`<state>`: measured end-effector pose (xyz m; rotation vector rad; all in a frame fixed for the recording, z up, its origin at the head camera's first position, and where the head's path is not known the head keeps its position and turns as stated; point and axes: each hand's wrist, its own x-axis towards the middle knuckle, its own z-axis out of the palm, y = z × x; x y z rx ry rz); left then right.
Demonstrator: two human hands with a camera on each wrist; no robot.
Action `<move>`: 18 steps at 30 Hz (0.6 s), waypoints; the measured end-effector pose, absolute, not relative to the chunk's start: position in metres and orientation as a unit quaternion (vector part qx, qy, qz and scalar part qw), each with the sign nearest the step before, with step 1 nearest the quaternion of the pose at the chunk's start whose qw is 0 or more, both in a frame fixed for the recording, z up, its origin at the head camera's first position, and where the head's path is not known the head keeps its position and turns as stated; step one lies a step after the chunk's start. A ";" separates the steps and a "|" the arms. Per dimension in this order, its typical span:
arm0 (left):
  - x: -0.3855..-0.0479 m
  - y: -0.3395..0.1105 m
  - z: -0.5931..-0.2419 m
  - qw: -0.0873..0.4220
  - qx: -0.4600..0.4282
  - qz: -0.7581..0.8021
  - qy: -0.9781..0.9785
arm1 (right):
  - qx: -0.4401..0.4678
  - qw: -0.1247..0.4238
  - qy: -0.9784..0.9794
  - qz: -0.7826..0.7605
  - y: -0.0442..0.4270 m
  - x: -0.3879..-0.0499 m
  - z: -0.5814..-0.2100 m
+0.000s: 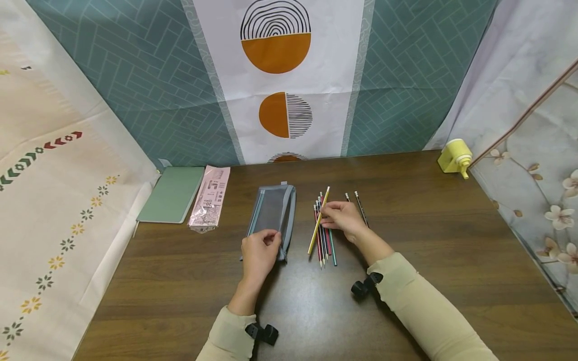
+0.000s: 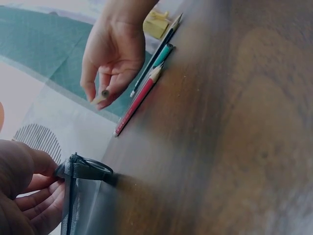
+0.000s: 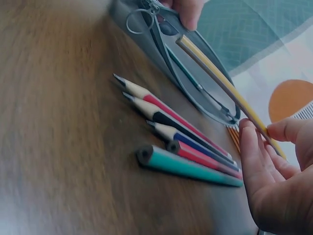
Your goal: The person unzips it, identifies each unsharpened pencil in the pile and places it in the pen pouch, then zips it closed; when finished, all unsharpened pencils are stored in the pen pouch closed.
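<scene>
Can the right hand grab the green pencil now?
Probably not easily: the right hand is pinching the yellow pencil, though the green pencil lies close by and its near end looks uncovered.

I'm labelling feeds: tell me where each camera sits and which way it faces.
Head: on the head, facing forward and down at the table; both sleeves, the left hand and the right hand show.
Left wrist: on that wrist, facing the pouch its hand pinches; both hands show.
Right wrist: on that wrist, facing the yellow pencil its hand holds; both hands show, the left partly.
Both wrist views share the pouch and green pencil.
</scene>
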<state>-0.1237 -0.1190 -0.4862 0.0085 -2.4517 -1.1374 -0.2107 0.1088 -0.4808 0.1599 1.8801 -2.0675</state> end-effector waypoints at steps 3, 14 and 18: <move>-0.124 -0.119 -0.486 0.216 0.004 -0.412 -0.886 | 0.055 0.161 0.659 -0.732 0.102 -0.211 -0.481; -0.122 -0.118 -0.480 0.211 0.002 -0.415 -0.885 | 0.072 0.152 0.634 -0.754 0.071 -0.211 -0.480; -0.122 -0.118 -0.478 0.213 0.001 -0.413 -0.885 | 0.071 0.159 0.637 -0.751 0.061 -0.210 -0.479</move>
